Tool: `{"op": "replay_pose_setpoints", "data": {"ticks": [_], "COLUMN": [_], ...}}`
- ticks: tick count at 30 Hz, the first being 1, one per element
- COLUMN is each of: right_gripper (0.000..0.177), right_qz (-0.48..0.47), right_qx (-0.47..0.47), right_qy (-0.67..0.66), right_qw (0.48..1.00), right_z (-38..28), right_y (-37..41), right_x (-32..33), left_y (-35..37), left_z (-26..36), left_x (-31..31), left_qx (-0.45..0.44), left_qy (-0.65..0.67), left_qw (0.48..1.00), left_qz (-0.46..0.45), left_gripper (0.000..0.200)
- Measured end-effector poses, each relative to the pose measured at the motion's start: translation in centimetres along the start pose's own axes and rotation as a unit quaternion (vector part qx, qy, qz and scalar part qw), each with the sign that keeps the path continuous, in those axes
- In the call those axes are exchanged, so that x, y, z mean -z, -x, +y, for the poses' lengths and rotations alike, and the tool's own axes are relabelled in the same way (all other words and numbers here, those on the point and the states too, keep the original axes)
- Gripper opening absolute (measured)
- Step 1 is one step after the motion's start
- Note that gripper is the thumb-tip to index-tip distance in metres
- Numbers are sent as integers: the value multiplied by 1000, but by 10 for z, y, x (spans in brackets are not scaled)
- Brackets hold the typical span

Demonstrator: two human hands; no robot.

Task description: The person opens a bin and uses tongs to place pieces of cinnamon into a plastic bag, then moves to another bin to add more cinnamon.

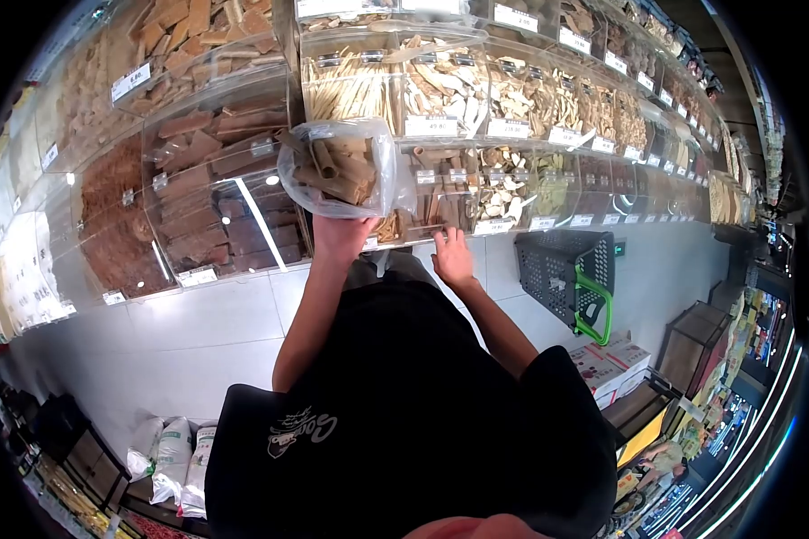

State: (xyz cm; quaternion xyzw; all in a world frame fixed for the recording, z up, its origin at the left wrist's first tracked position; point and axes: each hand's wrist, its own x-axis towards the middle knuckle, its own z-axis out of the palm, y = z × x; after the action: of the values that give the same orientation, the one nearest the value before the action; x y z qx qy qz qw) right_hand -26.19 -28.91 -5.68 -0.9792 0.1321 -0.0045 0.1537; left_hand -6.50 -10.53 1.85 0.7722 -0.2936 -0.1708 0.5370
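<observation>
My left hand (343,235) holds up a clear plastic bag (385,166) from below, in front of the bins. Curled brown bark pieces (337,171) fill the bag. To the right, my right hand (452,256) rests its fingertips on the front edge of a clear bin (436,193) with brown bark rolls inside. Its fingers are slightly apart, and nothing shows in them. Behind the bag is a bin of thin pale sticks (351,90).
Clear bins of dried goods with price labels run across the top. A grey basket with a green handle (566,274) stands on the floor at the right, near white cartons (611,364). White sacks (173,454) are at the lower left. Another person (665,460) is at the far lower right.
</observation>
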Motion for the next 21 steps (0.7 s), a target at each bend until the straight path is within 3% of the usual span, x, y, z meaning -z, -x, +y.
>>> {"op": "replay_pose_setpoints", "data": {"ticks": [1,3,4,5,6,7,8,9,12,13,14,15,16,17,18,19,21], "right_gripper": [39,42,41,39,38,37,33,35,43,45,47,45,42,40,37,36,31], "right_qz": [-3,-35,-55,-72,-88,-146,-146,-81,59,110,162,174,186,77,-33,-140,-142], "right_qx": [-7,-52,-60,-68,-73,-132,-212,-215,-164,-75,19,80,140,117,91,62,79], "right_qy": [-7,-22,-28,-33,-38,-77,-187,-248,-391,-347,-304,-237,-166,-119,-69,-17,11], "right_qw": [1000,998,996,995,993,977,948,941,904,928,939,952,958,983,993,988,987], "right_z": [2,0,-1,-1,0,2,9,3,-54,-83,-112,-121,-130,-141,-154,-160,-167], "right_y": [-1,-5,-7,-10,-17,-29,-47,-65,-131,-159,-187,-208,-227,-245,-261,-269,-273], "right_x": [-6,-8,-4,0,6,18,18,30,106,132,143,139,135,129,124,123,125], "left_y": [0,0,1,1,-1,-1,1,2,3,2,2,2,2,3,5,5,5], "left_z": [-4,-5,-1,5,7,7,7,8,-3,3,8,12,7,2,-1,0,12], "left_x": [-5,-5,0,4,4,5,6,0,-1,-1,-5,-9,-10,-10,-9,-7,-5], "left_qx": [40,31,-18,-67,-81,-91,-98,-24,-70,-41,37,97,96,93,55,14,5], "left_qy": [287,254,-69,-384,-387,-392,-398,-183,-258,-216,89,387,368,348,152,-51,63], "left_qw": [957,967,997,921,919,915,912,981,963,975,995,912,922,931,986,998,994], "left_qz": [11,12,1,-9,-3,7,15,58,39,32,40,94,77,60,42,23,86], "left_gripper": [61,61,61,61,59,58,56,44,46,46,50,55,58,61,62,64,62]}}
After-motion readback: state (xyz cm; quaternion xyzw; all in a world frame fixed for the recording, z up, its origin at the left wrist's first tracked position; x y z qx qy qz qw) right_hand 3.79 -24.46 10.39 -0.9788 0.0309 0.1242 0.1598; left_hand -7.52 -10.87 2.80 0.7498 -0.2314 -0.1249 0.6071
